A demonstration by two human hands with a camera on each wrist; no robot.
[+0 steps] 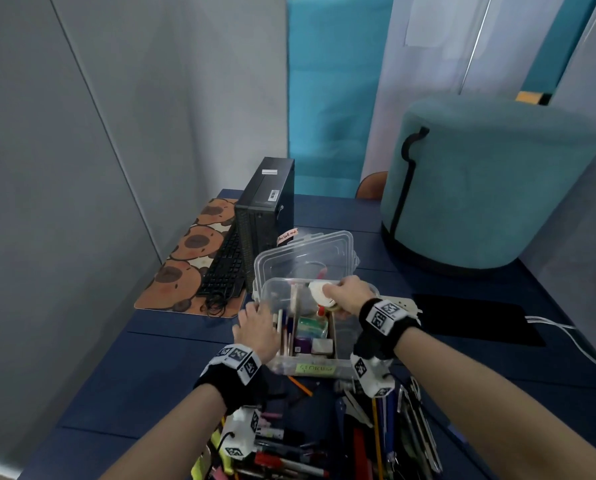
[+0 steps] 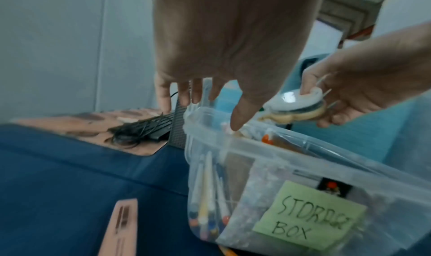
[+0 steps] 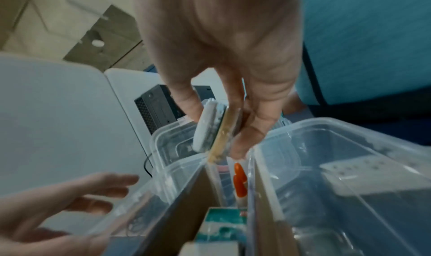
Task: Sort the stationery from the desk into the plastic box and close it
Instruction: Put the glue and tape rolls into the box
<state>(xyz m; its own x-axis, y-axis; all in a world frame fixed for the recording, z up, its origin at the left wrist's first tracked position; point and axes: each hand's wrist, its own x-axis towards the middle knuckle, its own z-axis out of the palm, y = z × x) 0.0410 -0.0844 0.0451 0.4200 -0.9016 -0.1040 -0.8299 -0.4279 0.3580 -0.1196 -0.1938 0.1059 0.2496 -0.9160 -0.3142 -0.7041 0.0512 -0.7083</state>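
Observation:
A clear plastic box (image 1: 310,362) with a green "STORAGE BOX" label (image 2: 310,217) stands open on the blue desk. Its lid (image 1: 307,258) leans upright behind it. Cardboard dividers (image 3: 182,204) split the inside, which holds pens, small boxes and an orange-capped marker (image 3: 240,182). My right hand (image 1: 348,296) pinches a round white and tan stack of tape-like rolls (image 1: 319,292) just above the box's far middle part. The same stack (image 3: 210,129) hangs edge-down over the dividers. My left hand (image 1: 258,327), fingers straight, is at the box's left wall; I cannot tell whether it touches.
Several pens and markers (image 1: 324,445) lie heaped at the near desk edge. A black computer tower (image 1: 265,209), a keyboard (image 1: 223,268) and a patterned mat (image 1: 185,258) stand left behind the box. A teal pouffe (image 1: 490,188), a black pad (image 1: 476,317) and a white power strip (image 1: 404,303) are on the right.

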